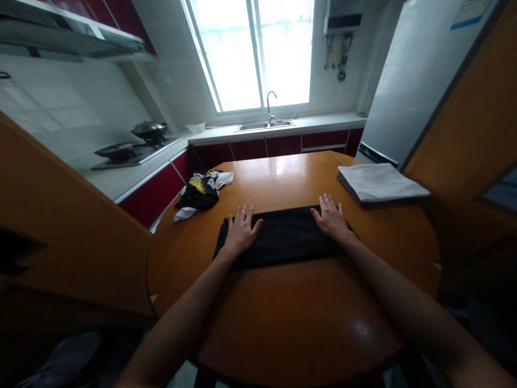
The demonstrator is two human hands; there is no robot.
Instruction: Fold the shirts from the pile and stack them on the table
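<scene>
A black cloth (286, 237), folded into a long flat rectangle, lies across the wooden table (291, 307) in front of me. My left hand (241, 231) rests flat on its left end, fingers spread and pointing away from me. On the right end lies my right hand (331, 217), also flat with its fingers apart. Neither hand grips the cloth. What kind of garment it is, if any, I cannot tell.
A crumpled black, white and yellow garment (202, 191) sits at the table's far left. Folded white and dark cloths (382, 183) are stacked at the far right. Beyond stand a stove with pans (149, 131), a sink (264, 125) and a fridge (416, 81).
</scene>
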